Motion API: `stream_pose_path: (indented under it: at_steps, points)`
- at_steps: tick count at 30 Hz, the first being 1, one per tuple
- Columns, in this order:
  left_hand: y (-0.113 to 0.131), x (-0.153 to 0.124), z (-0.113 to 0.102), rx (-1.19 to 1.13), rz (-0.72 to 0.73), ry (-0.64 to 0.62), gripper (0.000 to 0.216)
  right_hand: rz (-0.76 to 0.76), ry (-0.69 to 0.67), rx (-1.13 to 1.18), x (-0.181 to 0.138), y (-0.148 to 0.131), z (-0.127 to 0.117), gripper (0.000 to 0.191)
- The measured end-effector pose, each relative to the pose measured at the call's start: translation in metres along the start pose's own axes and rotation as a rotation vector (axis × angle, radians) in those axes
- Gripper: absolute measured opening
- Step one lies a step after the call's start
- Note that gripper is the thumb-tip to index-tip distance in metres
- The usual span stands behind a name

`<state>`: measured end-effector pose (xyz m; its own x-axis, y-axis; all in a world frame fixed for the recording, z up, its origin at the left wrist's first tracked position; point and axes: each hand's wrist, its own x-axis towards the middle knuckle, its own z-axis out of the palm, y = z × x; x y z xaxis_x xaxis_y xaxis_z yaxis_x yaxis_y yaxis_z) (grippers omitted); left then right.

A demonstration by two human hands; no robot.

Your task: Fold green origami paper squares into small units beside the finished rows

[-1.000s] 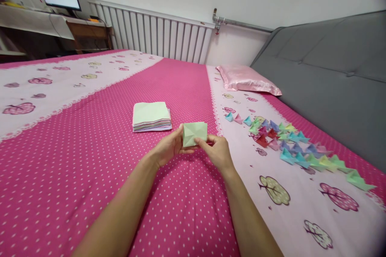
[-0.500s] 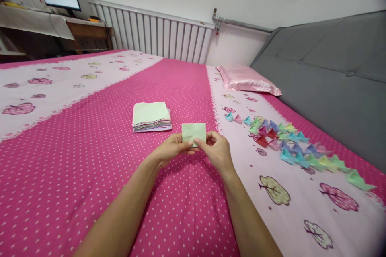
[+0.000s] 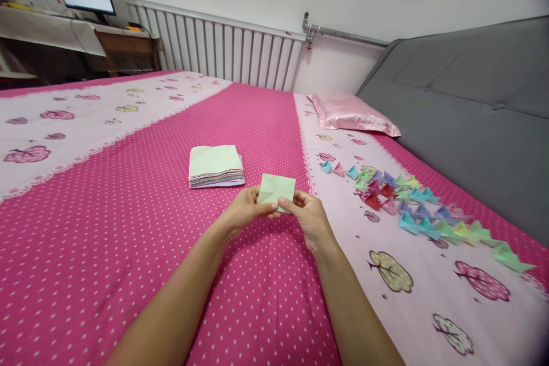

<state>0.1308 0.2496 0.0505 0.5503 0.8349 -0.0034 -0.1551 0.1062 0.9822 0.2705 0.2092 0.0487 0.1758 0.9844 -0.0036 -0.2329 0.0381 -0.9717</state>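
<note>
Pinching grn paper (image 3: 277,189) w/ L hand (image 3: 242,211) & R hand (image 3: 312,218), stack (image 3: 215,164) just beyond, boats (image 3: 408,223) off R.

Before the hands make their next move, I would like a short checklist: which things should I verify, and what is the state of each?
1. Left hand holds the green paper: ok.
2. Right hand holds it too: ok.
3. Paper stack untouched by both hands: ok.
4. Paper boats apart from right hand: ok.
5. Back of green paper neatly folded: cannot tell, hidden.
</note>
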Motion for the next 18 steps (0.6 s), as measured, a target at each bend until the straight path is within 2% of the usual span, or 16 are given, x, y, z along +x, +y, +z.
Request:
stream_pose_path:
  at_steps: [2, 7, 9, 11, 18]
  points:
    - [-0.001, 0.0, -0.002, 0.038, -0.004, -0.05, 0.03, 0.015, -0.01, 0.005, -0.001, 0.001, 0.0, 0.034]
    - [-0.001, -0.003, -0.004, 0.065, -0.049, -0.286, 0.032, 0.043, -0.004, -0.031, -0.001, -0.001, -0.005, 0.03]
    - [-0.001, -0.003, -0.004, 0.067, -0.057, -0.29, 0.033, 0.055, 0.006, -0.054, 0.0, -0.002, -0.009, 0.029]
    - [-0.001, -0.003, -0.004, 0.066, -0.057, -0.226, 0.033, 0.058, 0.025, -0.049, 0.001, -0.004, -0.013, 0.029]
    - [-0.001, 0.002, -0.004, -0.031, 0.012, 0.158, 0.026, 0.098, 0.021, 0.009, 0.002, -0.005, -0.015, 0.033]
